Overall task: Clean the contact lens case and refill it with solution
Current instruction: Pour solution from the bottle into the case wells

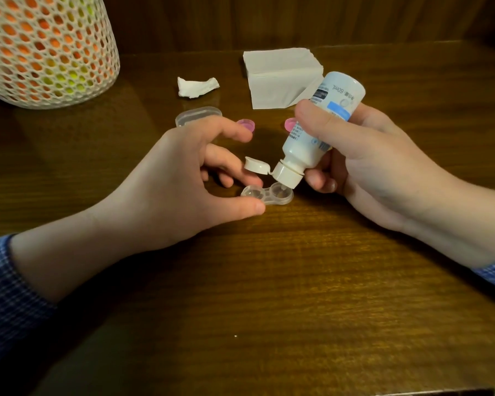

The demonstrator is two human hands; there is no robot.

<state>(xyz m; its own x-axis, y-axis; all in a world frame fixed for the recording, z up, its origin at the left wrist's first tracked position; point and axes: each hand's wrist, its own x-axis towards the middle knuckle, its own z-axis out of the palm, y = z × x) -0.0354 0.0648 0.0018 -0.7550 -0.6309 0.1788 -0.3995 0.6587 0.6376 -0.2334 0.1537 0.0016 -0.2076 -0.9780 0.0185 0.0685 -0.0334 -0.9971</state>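
A clear two-well contact lens case (pixel 266 195) lies flat on the wooden table, both wells uncapped. My left hand (pixel 183 178) pinches its left well between thumb and fingers. My right hand (pixel 363 161) grips a small white solution bottle (pixel 317 127), tipped nozzle-down with its flip cap (pixel 256 165) hanging open. The nozzle sits directly over the case's right well. Two pink screw caps (pixel 247 124) (pixel 289 123) rest on the table behind the hands, the right one partly hidden by the bottle.
A clear plastic lid (pixel 196 115) lies behind my left hand. A crumpled tissue (pixel 196 86) and a stack of white tissues (pixel 280 77) sit further back. A white mesh holder with orange and yellow contents (pixel 46 47) stands at the back left.
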